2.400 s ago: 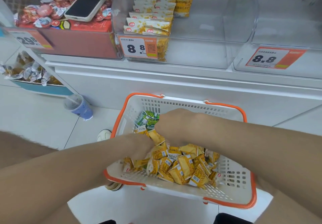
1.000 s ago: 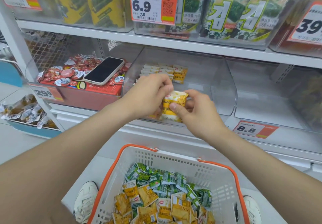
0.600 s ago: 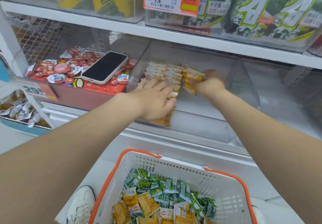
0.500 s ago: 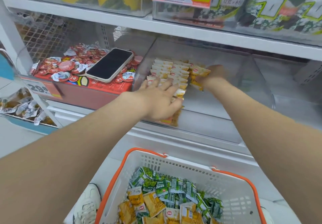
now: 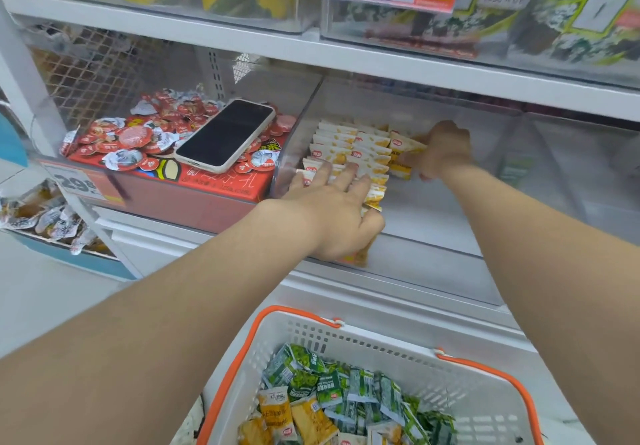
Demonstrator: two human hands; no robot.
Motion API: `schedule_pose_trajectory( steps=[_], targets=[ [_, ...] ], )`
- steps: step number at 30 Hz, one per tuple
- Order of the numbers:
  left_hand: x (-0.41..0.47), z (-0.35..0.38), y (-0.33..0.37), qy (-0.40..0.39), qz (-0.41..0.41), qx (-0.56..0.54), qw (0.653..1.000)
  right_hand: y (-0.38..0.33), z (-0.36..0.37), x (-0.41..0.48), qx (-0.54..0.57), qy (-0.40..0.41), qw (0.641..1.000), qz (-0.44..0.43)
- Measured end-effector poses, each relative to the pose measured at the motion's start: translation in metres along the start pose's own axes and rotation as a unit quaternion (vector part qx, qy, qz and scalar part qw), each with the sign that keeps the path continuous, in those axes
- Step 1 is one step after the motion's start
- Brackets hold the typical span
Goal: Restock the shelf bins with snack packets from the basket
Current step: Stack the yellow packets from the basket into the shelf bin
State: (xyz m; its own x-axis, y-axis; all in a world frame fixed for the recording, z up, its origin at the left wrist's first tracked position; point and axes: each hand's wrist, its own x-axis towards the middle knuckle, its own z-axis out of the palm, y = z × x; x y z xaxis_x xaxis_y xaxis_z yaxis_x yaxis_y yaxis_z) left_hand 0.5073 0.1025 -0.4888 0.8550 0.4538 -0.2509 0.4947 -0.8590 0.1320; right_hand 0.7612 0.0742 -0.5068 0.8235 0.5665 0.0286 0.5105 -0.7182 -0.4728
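Both bare arms reach forward, nearly straight. Left hand [image 5: 332, 209] lies palm down, fingers straight and spread. Right hand [image 5: 445, 153], farther out, has its fingers curled, a yellow packet [image 5: 403, 164] pinched at the fingertips.

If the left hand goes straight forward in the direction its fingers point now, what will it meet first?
Probably the rows of yellow packets in the clear bin: the left hand lies flat on the front ones, fingers pointing along them. How far the back wall is, I cannot tell.
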Motion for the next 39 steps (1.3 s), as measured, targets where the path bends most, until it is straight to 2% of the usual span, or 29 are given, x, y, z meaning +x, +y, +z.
schedule_pose_trajectory(
  steps=[3, 6, 10, 14, 18, 20, 23, 26, 28, 30, 34, 39],
  targets=[
    [-0.001, 0.000, 0.002, 0.007, -0.004, -0.004, 1.000, -0.004, -0.004, -0.012, -0.098, 0.056, 0.994, 0.001],
    [-0.005, -0.002, 0.008, 0.047, -0.007, 0.017, 0.999, -0.006, -0.012, -0.024, -0.112, 0.067, 0.991, -0.023],
    [-0.016, -0.008, 0.021, 0.109, -0.033, 0.036, 0.993, -0.013, -0.028, -0.069, -0.107, 0.046, 0.985, -0.125],
    [-0.037, -0.018, 0.034, 0.198, -0.030, 0.027, 0.979, -0.010, -0.050, -0.153, -0.059, 0.059, 0.972, -0.221],
    [-0.066, -0.026, 0.049, 0.259, -0.046, -0.025, 0.965, -0.005, -0.063, -0.233, -0.102, -0.014, 0.947, -0.304],
    [-0.079, -0.018, 0.059, 0.218, -0.065, -0.024, 0.973, 0.002, -0.060, -0.261, -0.160, -0.057, 0.928, -0.331],
    [-0.089, 0.013, 0.069, 0.042, -0.068, 0.044, 0.996, 0.018, -0.042, -0.293, -0.232, -0.132, 0.902, -0.340],
    [-0.085, 0.057, 0.067, -0.141, -0.045, 0.088, 0.985, 0.036, -0.019, -0.311, -0.258, -0.195, 0.887, -0.330],
    [-0.082, 0.094, 0.058, -0.225, -0.040, 0.090, 0.969, 0.044, -0.005, -0.318, -0.287, -0.230, 0.865, -0.341],
    [-0.079, 0.138, 0.043, -0.268, -0.030, 0.108, 0.957, 0.045, 0.006, -0.323, -0.311, -0.251, 0.838, -0.370],
    [-0.084, 0.225, 0.006, -0.306, -0.012, 0.171, 0.936, 0.041, 0.026, -0.326, -0.331, -0.286, 0.796, -0.419],
    [-0.104, 0.295, -0.014, -0.363, 0.047, 0.208, 0.907, 0.037, 0.044, -0.326, -0.325, -0.338, 0.764, -0.444]
  ],
)
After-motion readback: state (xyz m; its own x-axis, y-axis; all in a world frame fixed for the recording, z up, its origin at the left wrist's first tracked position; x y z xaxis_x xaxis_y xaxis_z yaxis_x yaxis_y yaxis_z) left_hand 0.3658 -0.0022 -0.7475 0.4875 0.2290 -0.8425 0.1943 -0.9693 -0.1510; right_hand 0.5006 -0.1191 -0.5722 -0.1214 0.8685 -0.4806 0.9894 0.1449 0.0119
